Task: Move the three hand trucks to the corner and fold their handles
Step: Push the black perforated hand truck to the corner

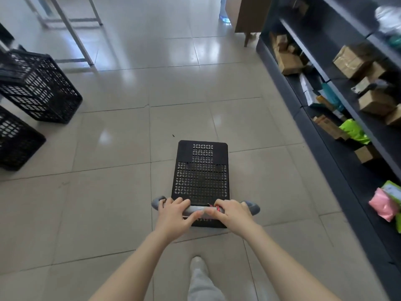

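Head view: a hand truck [200, 181] being wheeled across the tiled floor [108, 192]

The left hand [176, 213] and right hand [231, 213] are both curled closed around the grey handle [196, 210], which stands upright at the near end of the black perforated deck; black crates [39, 88] sit far left, and a dark shelf [338, 101] of boxes runs along the right. Judged step: moving a truck; no corner shows, so next is steering it there, then folding the handle

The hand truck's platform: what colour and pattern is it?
Black, perforated with a grid of small cut-outs: hand truck platform, best seen in the head view.
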### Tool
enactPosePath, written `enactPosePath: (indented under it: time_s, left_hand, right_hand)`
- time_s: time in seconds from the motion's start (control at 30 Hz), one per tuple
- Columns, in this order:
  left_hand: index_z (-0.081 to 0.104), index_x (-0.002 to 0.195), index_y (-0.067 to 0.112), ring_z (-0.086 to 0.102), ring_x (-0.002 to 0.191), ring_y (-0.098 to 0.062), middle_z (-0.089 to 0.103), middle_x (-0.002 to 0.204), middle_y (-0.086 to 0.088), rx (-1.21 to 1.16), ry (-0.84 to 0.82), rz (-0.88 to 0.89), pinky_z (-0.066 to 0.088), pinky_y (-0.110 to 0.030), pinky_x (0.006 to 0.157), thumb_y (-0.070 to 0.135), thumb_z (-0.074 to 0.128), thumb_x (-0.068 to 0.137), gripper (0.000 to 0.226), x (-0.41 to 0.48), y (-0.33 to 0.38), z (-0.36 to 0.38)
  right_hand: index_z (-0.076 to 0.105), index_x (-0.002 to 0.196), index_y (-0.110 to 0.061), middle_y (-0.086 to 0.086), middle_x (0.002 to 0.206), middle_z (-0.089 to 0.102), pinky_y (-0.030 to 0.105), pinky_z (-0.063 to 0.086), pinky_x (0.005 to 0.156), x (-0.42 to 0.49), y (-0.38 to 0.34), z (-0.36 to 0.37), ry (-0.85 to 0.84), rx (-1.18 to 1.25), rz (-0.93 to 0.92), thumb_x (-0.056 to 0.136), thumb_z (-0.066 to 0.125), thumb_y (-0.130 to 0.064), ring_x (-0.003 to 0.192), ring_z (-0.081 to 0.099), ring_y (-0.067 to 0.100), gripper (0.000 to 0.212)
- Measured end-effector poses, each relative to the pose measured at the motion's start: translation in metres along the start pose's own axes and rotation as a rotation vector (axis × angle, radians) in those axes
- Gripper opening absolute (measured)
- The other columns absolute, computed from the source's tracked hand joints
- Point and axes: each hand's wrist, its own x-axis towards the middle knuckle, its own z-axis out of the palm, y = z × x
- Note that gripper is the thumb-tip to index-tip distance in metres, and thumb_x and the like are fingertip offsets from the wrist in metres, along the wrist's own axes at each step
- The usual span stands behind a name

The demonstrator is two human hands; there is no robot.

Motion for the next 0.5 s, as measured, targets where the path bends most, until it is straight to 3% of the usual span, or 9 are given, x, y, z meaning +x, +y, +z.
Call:
enactPosePath:
  time_s: [0.2, 0.3, 0.4, 0.5]
  left_hand:
    - [0.048, 0.079, 0.03, 0.042, 0.087, -0.014, 0.054, 0.084, 0.013, -0.014, 0.028, -0.05, 0.029, -0.041, 0.095, 0.088, 0.006, 0.067, 0.073, 0.106, -0.037, -0.043]
    - [0.048, 0.078, 0.03, 0.042, 0.087, -0.015, 0.052, 0.081, 0.013, -0.002, 0.045, -0.062, 0.03, -0.041, 0.093, 0.088, 0.004, 0.067, 0.073, 0.151, -0.054, -0.062]
    - [0.045, 0.075, 0.03, 0.044, 0.087, -0.017, 0.052, 0.08, 0.012, -0.029, 0.054, -0.097, 0.029, -0.041, 0.093, 0.086, 0.015, 0.07, 0.063, 0.197, -0.076, -0.084]
    - [0.041, 0.073, 0.031, 0.045, 0.088, -0.017, 0.049, 0.079, 0.013, -0.019, 0.05, -0.112, 0.03, -0.042, 0.092, 0.081, 0.021, 0.072, 0.053, 0.242, -0.101, -0.109]
  right_hand:
    - [0.048, 0.086, -0.027, -0.005, 0.084, 0.058, 0.042, 0.036, 0.081, 0.115, -0.018, -0.053, -0.024, -0.018, -0.035, 0.085, 0.026, -0.073, 0.086, 0.055, 0.02, 0.051]
    - [0.047, 0.085, -0.028, -0.005, 0.084, 0.058, 0.039, 0.032, 0.075, 0.166, -0.026, -0.078, -0.028, -0.038, -0.06, 0.08, 0.022, -0.076, 0.09, 0.056, 0.022, 0.054]
    - [0.049, 0.084, -0.027, -0.006, 0.081, 0.059, 0.038, 0.029, 0.07, 0.222, -0.04, -0.101, -0.034, -0.042, -0.078, 0.078, 0.022, -0.074, 0.091, 0.056, 0.021, 0.054]
    - [0.053, 0.088, -0.027, -0.003, 0.087, 0.064, 0.04, 0.033, 0.076, 0.277, -0.057, -0.122, -0.045, -0.043, -0.089, 0.084, 0.029, -0.072, 0.091, 0.057, 0.022, 0.051]
